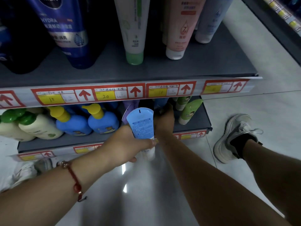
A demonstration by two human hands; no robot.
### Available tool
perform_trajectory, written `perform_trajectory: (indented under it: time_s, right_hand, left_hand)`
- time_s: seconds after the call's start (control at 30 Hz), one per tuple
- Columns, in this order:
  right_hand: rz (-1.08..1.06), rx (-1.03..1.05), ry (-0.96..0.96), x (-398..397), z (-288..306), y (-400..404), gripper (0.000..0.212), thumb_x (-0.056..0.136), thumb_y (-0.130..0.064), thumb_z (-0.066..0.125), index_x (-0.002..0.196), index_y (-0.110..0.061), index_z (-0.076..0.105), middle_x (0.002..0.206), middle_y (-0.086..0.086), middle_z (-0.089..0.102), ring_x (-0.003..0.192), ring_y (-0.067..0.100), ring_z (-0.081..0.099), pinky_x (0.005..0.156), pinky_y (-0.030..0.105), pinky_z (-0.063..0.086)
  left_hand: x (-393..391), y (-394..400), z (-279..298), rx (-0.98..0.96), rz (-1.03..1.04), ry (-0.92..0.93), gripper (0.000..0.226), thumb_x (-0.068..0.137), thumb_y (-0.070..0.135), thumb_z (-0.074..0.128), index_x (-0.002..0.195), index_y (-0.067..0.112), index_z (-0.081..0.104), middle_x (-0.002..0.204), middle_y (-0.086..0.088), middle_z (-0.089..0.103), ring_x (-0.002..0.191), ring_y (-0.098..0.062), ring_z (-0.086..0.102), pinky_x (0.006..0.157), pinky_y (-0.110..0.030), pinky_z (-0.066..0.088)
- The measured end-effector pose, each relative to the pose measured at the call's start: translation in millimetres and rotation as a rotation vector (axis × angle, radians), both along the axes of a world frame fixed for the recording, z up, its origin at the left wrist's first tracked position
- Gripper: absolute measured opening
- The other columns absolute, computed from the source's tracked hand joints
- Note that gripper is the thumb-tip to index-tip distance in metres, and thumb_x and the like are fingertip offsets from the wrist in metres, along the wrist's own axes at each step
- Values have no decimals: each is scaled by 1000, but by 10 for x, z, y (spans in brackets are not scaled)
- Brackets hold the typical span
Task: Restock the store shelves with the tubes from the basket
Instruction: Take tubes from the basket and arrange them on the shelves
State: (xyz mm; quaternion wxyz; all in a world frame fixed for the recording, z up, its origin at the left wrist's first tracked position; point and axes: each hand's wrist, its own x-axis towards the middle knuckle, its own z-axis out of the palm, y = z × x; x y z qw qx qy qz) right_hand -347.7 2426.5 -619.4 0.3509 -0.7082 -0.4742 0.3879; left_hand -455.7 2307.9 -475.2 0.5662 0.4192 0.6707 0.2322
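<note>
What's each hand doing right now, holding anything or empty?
Left hand: closed around a light blue tube, cap end down.
Right hand: reaching into the lower shelf among dark tubes; its fingers are hidden, so its grip cannot be told.

Upper shelf (162, 70): tubes (133, 30) standing on caps in a row, price strip (114, 93) along the near edge. Lower shelf (192, 126): pump bottles (86, 121) left, tubes right. Held tube (141, 124) near its middle, left hand (128, 144) just left, right hand (164, 123) just right, reaching farther in.

Right hand (163, 121) fingers hidden (under shelf (130, 93)).
</note>
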Motion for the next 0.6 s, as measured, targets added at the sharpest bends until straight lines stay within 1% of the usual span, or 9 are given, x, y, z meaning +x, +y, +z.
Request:
perform_trajectory:
  time_s: [0.03,0.07,0.17,0.2,0.3,0.37,0.43,0.5,0.6]
  right_hand:
    - [3,15,-40,-15,-24,13,25,82,-26,66,102,-26,51,97,-1,68,90,22,67,80,43,58]
    - [18,35,-75,-25,-40,16,30,78,-31,69,103,-28,51,98,-2,69,92,23,67,80,43,58]
    - [94,77,-175,-4,-107,22,59,70,-50,68,122,-28,53,106,1,69,96,25,67,80,40,57]
    - [126,61,-216,11,-131,26,63,69,-54,66,124,-26,55,107,4,68,96,27,67,81,39,57]
    - [165,11,-283,77,-148,38,53,70,-49,68,113,-19,61,106,8,68,93,31,66,79,41,56]
    - [113,-16,-238,129,-81,11,54,70,-45,76,111,-15,56,106,7,67,94,30,66,79,42,57]
    - [62,-47,-186,183,-50,-19,58,69,-41,81,112,-16,50,109,6,66,96,29,65,81,42,56]
    - [70,-47,-184,214,-77,-45,55,71,-37,79,113,-16,50,109,6,67,95,29,65,79,41,57]
    - [107,-58,-246,214,-112,-36,35,81,-31,69,109,-14,57,102,8,69,90,32,66,73,37,55]
  left_hand:
    - [-23,1,-5,-1,2,11,24,81,29,78,96,35,61,93,10,69,87,-9,66,67,-33,63]
    - [-45,4,-7,-4,4,22,25,81,29,78,98,35,61,96,8,69,89,-10,66,68,-36,63]
    - [-92,5,-2,-9,16,33,30,80,31,78,105,34,62,99,7,70,91,-12,67,69,-39,63]
    - [-100,4,2,-8,19,28,30,80,32,78,105,34,61,100,7,70,92,-12,67,69,-38,63]
    - [-104,4,22,-11,21,9,35,80,33,78,109,35,59,104,7,68,95,-14,66,67,-35,63]
    - [-97,3,30,-14,21,12,39,80,33,78,114,34,58,106,7,67,96,-14,65,66,-33,62]
    - [-81,8,31,-13,19,17,39,80,33,78,113,33,59,106,6,67,96,-15,65,66,-34,62]
    - [-66,15,33,-15,17,18,35,81,32,78,111,32,59,106,4,66,96,-16,65,67,-34,62]
    - [-41,30,20,-23,7,14,34,82,31,77,110,32,59,107,3,66,97,-16,64,66,-34,62]
